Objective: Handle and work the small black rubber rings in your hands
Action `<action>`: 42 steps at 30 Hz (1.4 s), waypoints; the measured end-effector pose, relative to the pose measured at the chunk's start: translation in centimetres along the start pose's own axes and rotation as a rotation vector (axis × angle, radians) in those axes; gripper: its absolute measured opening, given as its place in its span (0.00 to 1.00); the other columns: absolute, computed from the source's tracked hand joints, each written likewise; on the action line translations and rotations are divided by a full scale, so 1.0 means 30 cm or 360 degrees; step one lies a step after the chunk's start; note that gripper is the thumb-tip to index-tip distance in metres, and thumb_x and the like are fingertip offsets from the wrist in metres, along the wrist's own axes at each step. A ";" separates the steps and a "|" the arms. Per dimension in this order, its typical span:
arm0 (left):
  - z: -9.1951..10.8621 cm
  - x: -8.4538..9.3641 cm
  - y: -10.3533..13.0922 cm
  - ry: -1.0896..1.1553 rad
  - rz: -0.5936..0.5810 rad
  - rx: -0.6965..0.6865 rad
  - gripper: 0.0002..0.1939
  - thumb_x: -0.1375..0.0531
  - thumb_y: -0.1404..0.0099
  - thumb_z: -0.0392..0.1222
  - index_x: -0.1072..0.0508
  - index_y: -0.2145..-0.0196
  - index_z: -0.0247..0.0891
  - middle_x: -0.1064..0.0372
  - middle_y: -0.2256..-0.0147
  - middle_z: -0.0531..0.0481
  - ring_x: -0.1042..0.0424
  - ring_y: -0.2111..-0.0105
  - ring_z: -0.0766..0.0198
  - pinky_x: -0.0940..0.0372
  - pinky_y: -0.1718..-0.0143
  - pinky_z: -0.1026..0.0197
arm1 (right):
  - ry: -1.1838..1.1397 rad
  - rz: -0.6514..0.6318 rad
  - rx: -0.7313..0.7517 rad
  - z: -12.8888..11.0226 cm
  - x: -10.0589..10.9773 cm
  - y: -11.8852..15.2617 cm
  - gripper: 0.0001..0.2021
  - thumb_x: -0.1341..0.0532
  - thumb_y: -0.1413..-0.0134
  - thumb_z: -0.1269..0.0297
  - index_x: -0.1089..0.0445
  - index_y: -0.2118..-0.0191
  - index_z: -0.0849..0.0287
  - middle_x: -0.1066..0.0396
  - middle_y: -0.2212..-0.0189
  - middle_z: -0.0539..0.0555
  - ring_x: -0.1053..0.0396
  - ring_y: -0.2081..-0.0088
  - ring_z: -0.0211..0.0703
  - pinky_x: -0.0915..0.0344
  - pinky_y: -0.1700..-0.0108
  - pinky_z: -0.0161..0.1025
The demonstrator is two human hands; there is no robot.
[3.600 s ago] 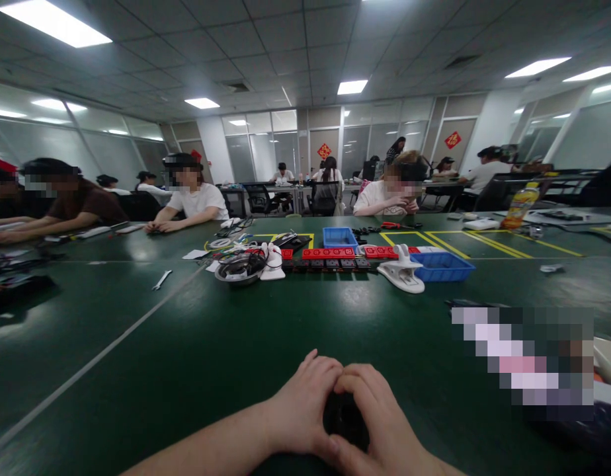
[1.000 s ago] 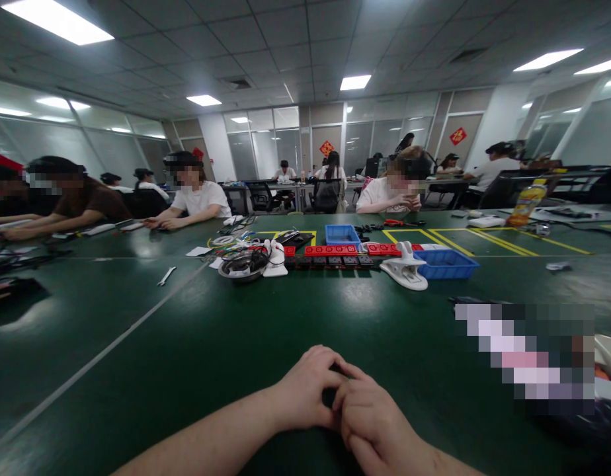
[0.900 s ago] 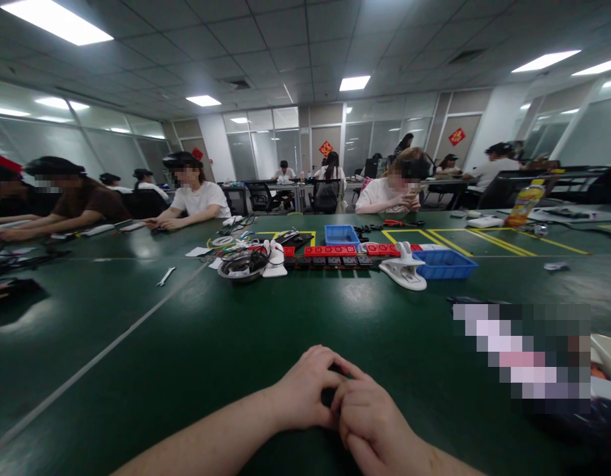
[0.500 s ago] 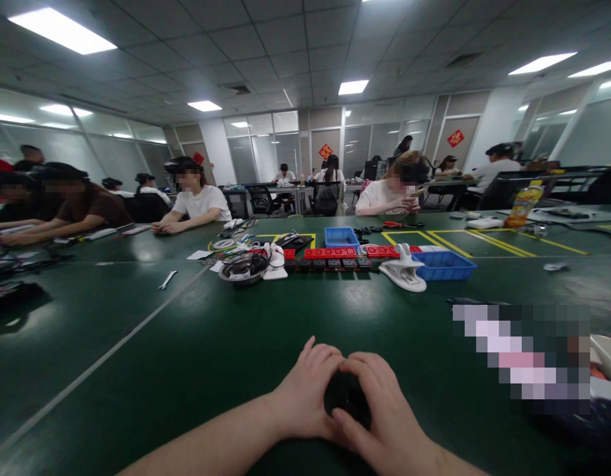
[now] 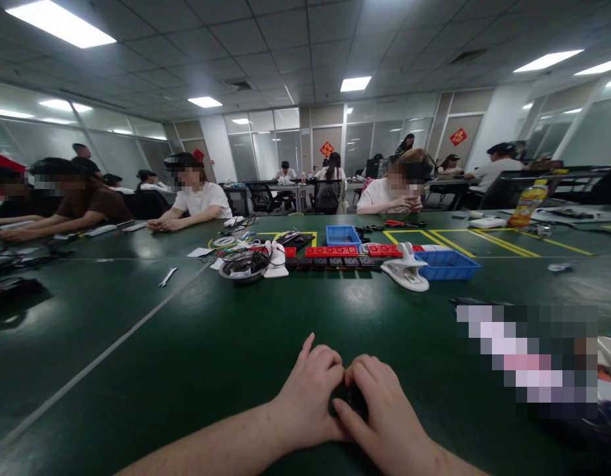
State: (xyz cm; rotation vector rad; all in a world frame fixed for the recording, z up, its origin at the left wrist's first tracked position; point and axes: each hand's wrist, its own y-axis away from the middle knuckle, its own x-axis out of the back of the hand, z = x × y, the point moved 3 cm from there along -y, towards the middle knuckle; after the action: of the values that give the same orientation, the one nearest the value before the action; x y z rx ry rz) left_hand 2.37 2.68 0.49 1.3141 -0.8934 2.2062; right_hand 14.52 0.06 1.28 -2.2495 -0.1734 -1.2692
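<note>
Both hands meet over the near part of the green table (image 5: 226, 344), curled round a small, dark, glossy object (image 5: 356, 400). Most of it is hidden by fingers, so its kind is unclear. My left hand (image 5: 310, 396) closes on it from the left, with one fingertip lifted. From the right, my right hand (image 5: 387, 410) grips it, thumb on the near side and fingers bent over the far side. The fingertips of the two hands nearly touch.
Beyond my hands are a metal bowl of cables (image 5: 243, 268), red power strips (image 5: 332, 251), a white clamp (image 5: 406, 268) and blue bins (image 5: 449, 266). A wrench (image 5: 167, 277) lies left. A drink bottle (image 5: 529, 203) stands back right. People sit around the table.
My hands have drawn closer together and the fingers have closed further over the dark object, so less of it shows. The view has shifted slightly.
</note>
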 end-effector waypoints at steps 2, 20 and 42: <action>0.002 0.002 0.000 0.0009 -0.0010 -0.0004 0.18 0.37 0.56 0.51 0.34 0.70 0.39 0.40 0.66 0.52 0.39 0.62 0.60 0.64 0.42 0.45 | 0.0006 -0.0012 -0.0004 -0.002 -0.001 -0.001 0.05 0.42 0.54 0.67 0.41 0.72 0.59 0.39 0.72 0.52 0.40 0.70 0.43 0.41 0.67 0.43; -0.063 -0.029 -0.025 0.0302 -0.0276 -0.0355 0.15 0.32 0.62 0.43 0.34 0.79 0.37 0.35 0.66 0.55 0.36 0.64 0.62 0.42 0.58 0.61 | -0.0613 -0.0145 0.0792 -0.060 0.056 0.006 0.12 0.52 0.60 0.79 0.36 0.75 0.58 0.31 0.74 0.48 0.33 0.64 0.35 0.50 0.44 0.43; -0.012 -0.034 -0.006 0.0174 -0.0003 0.0226 0.25 0.35 0.60 0.51 0.38 0.66 0.38 0.39 0.65 0.50 0.38 0.62 0.58 0.53 0.46 0.46 | 0.0026 -0.0047 -0.0123 0.026 -0.029 -0.020 0.08 0.41 0.52 0.60 0.39 0.69 0.59 0.37 0.71 0.53 0.39 0.68 0.45 0.40 0.66 0.44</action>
State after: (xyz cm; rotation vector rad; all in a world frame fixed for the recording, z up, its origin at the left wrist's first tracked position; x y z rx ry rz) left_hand 2.74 3.05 -0.49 1.2415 -0.7067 2.3519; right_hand 14.41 1.12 0.50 -2.3090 -0.1544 -1.3303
